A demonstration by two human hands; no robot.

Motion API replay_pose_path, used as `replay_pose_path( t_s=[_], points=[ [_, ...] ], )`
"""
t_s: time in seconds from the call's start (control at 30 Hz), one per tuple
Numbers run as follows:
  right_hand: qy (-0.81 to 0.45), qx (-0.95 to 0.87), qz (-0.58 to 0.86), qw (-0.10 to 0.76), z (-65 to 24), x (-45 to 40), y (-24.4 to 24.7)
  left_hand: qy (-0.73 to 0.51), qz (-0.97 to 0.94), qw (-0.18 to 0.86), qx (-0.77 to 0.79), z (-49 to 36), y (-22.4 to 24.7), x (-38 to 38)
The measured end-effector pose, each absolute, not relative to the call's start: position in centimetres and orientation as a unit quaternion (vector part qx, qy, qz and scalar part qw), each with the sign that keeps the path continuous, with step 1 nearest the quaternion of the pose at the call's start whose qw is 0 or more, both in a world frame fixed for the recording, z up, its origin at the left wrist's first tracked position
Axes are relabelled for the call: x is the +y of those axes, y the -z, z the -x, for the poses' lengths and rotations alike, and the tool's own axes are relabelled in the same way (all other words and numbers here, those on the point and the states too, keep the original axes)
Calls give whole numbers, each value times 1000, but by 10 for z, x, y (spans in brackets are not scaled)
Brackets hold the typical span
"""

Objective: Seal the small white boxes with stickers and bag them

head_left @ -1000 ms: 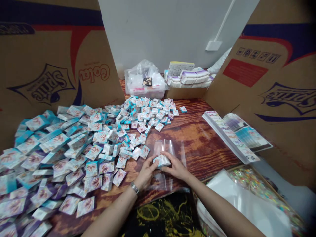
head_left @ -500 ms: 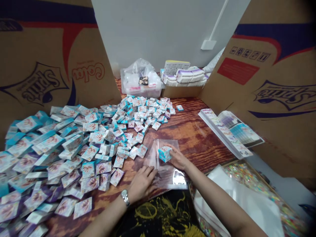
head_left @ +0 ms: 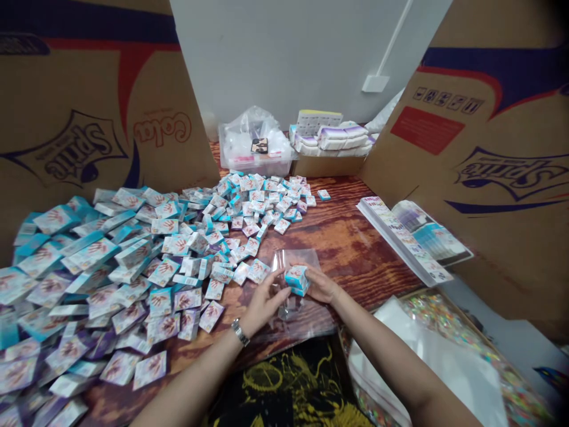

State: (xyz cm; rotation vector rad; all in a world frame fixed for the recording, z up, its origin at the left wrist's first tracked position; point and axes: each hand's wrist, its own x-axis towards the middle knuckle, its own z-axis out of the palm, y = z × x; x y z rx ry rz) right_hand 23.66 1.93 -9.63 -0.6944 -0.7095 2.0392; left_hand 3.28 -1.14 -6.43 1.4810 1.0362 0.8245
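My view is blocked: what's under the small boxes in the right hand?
A clear plastic bag lies under the small boxes, on the wooden table. The spot directly beneath them is covered by the boxes and the right hand.

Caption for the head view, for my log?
Right hand holds small teal-and-white boxes over a clear plastic bag, left hand beside it.

My left hand (head_left: 263,306) is raised with its fingers spread, and my right hand (head_left: 320,286) curls half-closed just beside it, palms facing.
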Motion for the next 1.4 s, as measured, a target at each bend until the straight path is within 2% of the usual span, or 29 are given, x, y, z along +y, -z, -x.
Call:
replay_pose_path(
  t_s=[0.07, 0.13, 0.4, 0.5, 0.63, 0.7, 0.8, 1.03, 1.2, 1.4],
  points=[
    [-820, -287, 273, 414, -236, 18, 98, -370, -568, 604, 419, -42, 65, -4],
    [-822, -290, 271, 408, -236, 18, 100, -379, -544, 620, 420, -48, 68, 1],
    [-817, -284, 276, 420, -237, 19, 104, -376, -566, 576, 455, -46, 66, 3],
    [-804, -278, 280, 444, -238, 19, 105, -330, -681, 476, 448, -30, 63, -12],
    [-796, -276, 286, 457, -239, 22, 107, -146, -870, 282, 376, -10, 66, -35],
    [-797, -280, 290, 450, -239, 24, 107, -91, -896, 226, 371, -7, 69, -40],
    [-793, -292, 297, 444, -236, 27, 102, -71, -905, 186, 376, -9, 74, -41],
    [-733, -365, 318, 478, -232, -12, 73, -76, -897, 188, 393, -16, 80, -39],
    [-688, -472, 382, 397, -241, -53, 78, -98, -867, 227, 433, -19, 83, -36],
    [-726, -373, 379, 435, -246, -56, 91, -137, -811, 320, 469, -17, 81, -19]
  ],
)
